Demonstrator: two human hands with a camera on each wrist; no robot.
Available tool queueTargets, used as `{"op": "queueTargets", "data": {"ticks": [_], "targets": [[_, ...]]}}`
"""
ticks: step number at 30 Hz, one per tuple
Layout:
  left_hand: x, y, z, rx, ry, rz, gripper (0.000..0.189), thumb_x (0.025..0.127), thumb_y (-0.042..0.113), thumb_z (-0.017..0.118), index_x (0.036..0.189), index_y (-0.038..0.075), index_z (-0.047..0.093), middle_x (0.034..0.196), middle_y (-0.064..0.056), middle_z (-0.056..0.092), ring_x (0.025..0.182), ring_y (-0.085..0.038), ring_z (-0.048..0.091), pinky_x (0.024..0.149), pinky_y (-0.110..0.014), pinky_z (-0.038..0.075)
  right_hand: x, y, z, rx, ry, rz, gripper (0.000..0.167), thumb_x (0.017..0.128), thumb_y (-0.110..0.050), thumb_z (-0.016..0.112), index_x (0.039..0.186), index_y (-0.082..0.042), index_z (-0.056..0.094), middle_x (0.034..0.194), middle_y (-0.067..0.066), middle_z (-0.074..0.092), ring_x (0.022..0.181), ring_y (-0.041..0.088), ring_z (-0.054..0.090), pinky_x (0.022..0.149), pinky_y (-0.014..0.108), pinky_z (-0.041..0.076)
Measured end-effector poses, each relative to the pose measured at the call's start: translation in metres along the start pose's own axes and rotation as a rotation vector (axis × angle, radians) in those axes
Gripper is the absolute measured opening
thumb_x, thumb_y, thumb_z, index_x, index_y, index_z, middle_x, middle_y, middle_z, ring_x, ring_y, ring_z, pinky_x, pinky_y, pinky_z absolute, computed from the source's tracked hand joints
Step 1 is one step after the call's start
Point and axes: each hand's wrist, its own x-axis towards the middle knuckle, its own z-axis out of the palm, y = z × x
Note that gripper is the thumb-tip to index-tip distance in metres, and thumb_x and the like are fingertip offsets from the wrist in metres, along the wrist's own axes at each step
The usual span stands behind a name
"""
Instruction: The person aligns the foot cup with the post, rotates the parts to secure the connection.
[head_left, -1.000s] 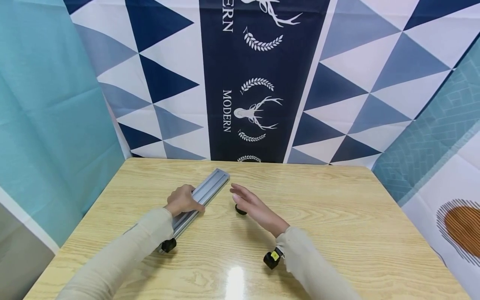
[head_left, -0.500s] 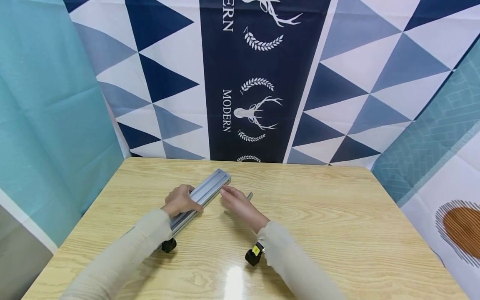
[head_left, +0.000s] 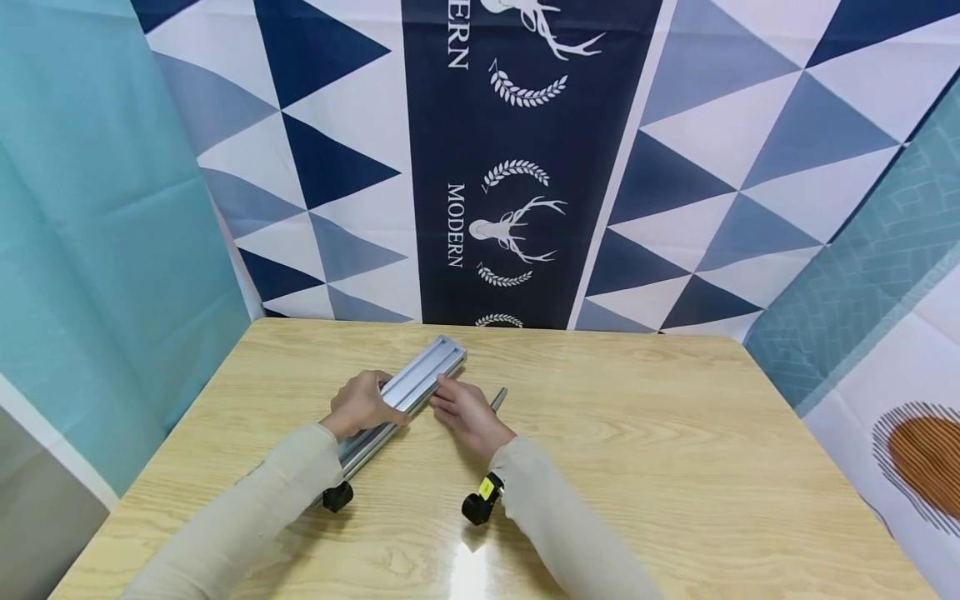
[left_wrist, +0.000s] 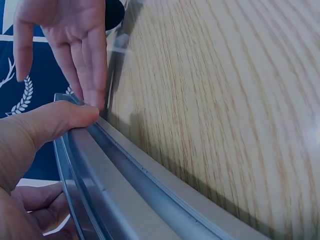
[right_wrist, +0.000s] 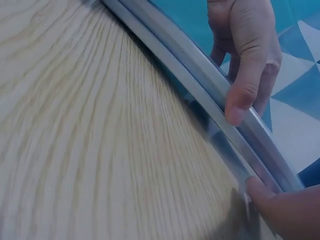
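My left hand (head_left: pixel 362 406) grips a long silver aluminium profile (head_left: pixel 426 371) around its middle, thumb on the near side. The profile is grooved and slants away to the right over the wooden table. My right hand (head_left: pixel 467 414) is beside its far half. In the left wrist view, the right hand (left_wrist: pixel 75 40) has its fingers extended towards the profile (left_wrist: pixel 125 185), fingertips close by the left thumb. In the right wrist view, a right digit (right_wrist: pixel 265 197) is at the profile's lower edge; firm contact is hard to tell. The left hand (right_wrist: pixel 247 60) holds it higher up.
A thin metal rod (head_left: pixel 499 399) lies on the table (head_left: pixel 637 433), partly hidden behind my right hand; a black rounded part (left_wrist: pixel 115 14) shows near it in the left wrist view. Patterned cloth (head_left: pixel 495 167) hangs behind the table.
My right hand has moved left to the profile, uncovering the thin rod's tip and covering the black round part. The left hand keeps its grip; the profile has barely shifted.
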Motion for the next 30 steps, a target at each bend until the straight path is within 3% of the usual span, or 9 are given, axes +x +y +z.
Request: {"op": "queueTargets", "data": {"ticks": [5, 12, 18, 30], "targets": [[-0.001, -0.001, 0.001, -0.004, 0.01, -0.005, 0.075, 0.061, 0.03, 0.09, 0.125, 0.004, 0.061, 0.1, -0.008, 0.068, 0.078, -0.02, 0.06, 0.059, -0.033, 0.043, 0.005, 0.003, 0.01, 0.092, 0.091, 0.024, 0.056, 0.098, -0.021, 0.054, 0.14, 0.01, 0.033, 0.142, 0.027, 0.037, 0.122, 0.03, 0.046, 0.108, 0.039, 0.035], [-0.002, -0.002, -0.002, -0.021, 0.018, 0.001, 0.075, 0.062, 0.03, 0.089, 0.127, 0.005, 0.06, 0.101, -0.008, 0.067, 0.078, -0.02, 0.06, 0.059, -0.033, 0.043, 0.01, 0.001, 0.013, 0.122, 0.13, 0.03, 0.052, 0.097, -0.017, 0.055, 0.139, 0.009, 0.036, 0.137, 0.024, 0.04, 0.12, 0.029, 0.047, 0.105, 0.035, 0.038], [-0.004, -0.002, -0.005, -0.032, 0.026, 0.036, 0.077, 0.06, 0.029, 0.09, 0.126, 0.003, 0.06, 0.101, -0.008, 0.067, 0.078, -0.021, 0.06, 0.06, -0.033, 0.043, 0.016, 0.0, 0.015, 0.177, 0.136, 0.038, 0.041, 0.098, -0.016, 0.056, 0.131, 0.006, 0.046, 0.112, 0.014, 0.055, 0.095, 0.018, 0.055, 0.098, 0.033, 0.045], [-0.009, 0.002, -0.005, -0.022, 0.022, 0.082, 0.079, 0.058, 0.025, 0.091, 0.126, 0.0, 0.058, 0.104, -0.011, 0.066, 0.082, -0.021, 0.06, 0.065, -0.034, 0.044, 0.015, -0.004, 0.021, 0.113, 0.275, 0.038, 0.039, 0.093, -0.019, 0.063, 0.123, 0.004, 0.054, 0.094, 0.012, 0.067, 0.075, 0.014, 0.064, 0.081, 0.031, 0.054]]}}
